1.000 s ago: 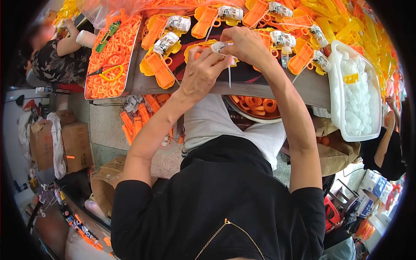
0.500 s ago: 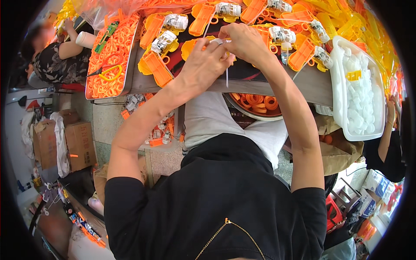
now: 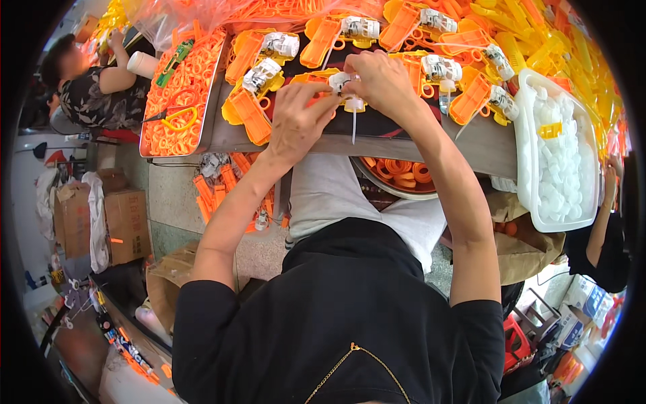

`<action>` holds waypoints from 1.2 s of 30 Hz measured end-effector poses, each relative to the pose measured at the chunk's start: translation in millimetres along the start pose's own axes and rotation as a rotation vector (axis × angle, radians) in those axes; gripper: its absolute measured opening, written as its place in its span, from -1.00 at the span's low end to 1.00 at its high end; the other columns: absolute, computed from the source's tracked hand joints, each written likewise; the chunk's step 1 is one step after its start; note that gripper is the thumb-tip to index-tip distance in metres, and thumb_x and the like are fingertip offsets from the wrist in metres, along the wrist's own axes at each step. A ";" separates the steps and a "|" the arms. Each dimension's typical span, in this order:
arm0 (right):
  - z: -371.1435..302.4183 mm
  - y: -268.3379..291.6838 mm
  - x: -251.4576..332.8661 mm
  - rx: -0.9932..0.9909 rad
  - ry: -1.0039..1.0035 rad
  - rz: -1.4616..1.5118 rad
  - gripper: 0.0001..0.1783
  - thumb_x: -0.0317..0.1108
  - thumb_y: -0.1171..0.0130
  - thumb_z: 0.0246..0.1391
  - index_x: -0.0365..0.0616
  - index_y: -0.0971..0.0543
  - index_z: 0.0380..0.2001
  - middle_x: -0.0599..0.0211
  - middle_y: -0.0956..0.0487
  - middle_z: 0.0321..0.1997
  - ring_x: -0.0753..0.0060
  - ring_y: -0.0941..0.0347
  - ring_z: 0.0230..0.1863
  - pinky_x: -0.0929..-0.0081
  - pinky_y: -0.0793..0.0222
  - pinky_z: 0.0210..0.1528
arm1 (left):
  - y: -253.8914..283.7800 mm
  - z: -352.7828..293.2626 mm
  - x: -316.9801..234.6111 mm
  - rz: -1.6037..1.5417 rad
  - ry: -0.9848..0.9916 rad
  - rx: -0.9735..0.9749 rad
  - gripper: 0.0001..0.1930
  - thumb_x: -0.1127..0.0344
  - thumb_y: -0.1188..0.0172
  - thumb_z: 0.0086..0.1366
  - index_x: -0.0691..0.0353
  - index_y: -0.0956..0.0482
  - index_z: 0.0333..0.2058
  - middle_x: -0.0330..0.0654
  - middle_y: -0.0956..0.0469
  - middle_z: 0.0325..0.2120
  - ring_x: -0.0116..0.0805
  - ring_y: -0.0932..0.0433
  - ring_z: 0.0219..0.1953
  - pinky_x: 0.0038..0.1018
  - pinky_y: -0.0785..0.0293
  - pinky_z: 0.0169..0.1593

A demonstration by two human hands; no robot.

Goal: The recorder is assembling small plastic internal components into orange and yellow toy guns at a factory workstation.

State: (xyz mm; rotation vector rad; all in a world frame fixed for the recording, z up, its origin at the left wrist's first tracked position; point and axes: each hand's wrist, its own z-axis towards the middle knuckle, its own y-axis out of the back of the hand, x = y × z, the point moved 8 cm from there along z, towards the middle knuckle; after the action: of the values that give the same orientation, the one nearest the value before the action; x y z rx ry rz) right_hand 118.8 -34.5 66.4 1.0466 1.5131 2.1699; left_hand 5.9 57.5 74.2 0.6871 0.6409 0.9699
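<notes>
Two hands (image 3: pixel 296 122) (image 3: pixel 382 77) hold one assembly (image 3: pixel 340 80) among seven others (image 3: pixel 321 44).

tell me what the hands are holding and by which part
A yellow piece, seemingly by its white cylinder end, where the left hand and right hand meet it; their exact grips are hidden.

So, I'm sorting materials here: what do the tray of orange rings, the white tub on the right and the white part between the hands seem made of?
Tray: perhaps metal, from its thin silvery rim, though plastic is possible.
White tub: likely plastic, smooth, with rounded, moulded corners.
White part: probably plastic, from its pale, rounded shape; too small to judge finish.
</notes>
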 end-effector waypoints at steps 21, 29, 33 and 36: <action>-256.9 184.6 -120.3 -0.561 -0.598 -0.009 -0.83 -0.46 -0.22 0.13 -0.28 -0.64 -0.21 0.17 -0.67 -0.24 0.32 -0.61 -0.20 0.42 -0.49 -0.09 | -38.1 -0.7 -20.9 0.066 0.077 0.304 -0.49 0.30 -0.07 0.42 0.23 -0.33 0.31 -0.13 -0.22 0.37 -0.11 -0.02 0.45 -0.17 0.01 0.46; -304.6 198.4 -218.4 -0.403 -0.825 -0.353 -0.72 -0.20 -0.33 0.04 -0.21 -0.65 -0.30 0.12 -0.64 -0.25 0.17 -0.57 -0.23 0.29 -0.44 -0.11 | -34.4 4.9 -6.4 -0.039 0.188 0.146 -0.50 0.28 -0.13 0.40 0.21 -0.37 0.29 -0.05 -0.20 0.37 -0.04 -0.12 0.41 -0.12 -0.05 0.40; -325.7 191.2 -263.7 -0.475 -0.695 -0.275 -0.74 -0.26 -0.30 0.03 -0.23 -0.66 -0.29 0.15 -0.63 -0.19 0.21 -0.51 -0.08 0.37 -0.36 -0.01 | 20.7 -24.2 4.9 -0.014 0.235 0.012 -0.66 0.44 -0.23 0.26 0.23 -0.60 0.03 -0.09 -0.46 0.15 -0.06 -0.38 0.22 -0.19 -0.23 0.29; -355.1 212.8 -280.9 -0.433 -0.666 -0.293 -0.78 -0.30 -0.32 0.07 -0.19 -0.67 -0.25 0.30 -0.58 -0.14 0.36 -0.47 -0.11 0.45 -0.37 -0.04 | 33.6 -52.0 18.4 0.138 0.254 0.118 -0.58 0.39 -0.29 0.22 0.15 -0.57 0.09 -0.11 -0.43 0.17 -0.05 -0.33 0.25 -0.14 -0.22 0.28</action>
State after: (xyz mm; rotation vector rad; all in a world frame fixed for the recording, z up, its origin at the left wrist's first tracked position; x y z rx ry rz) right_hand 96.9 -534.1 83.1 1.1420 0.7898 1.6035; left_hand -42.4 99.1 64.3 0.7255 0.8879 1.1658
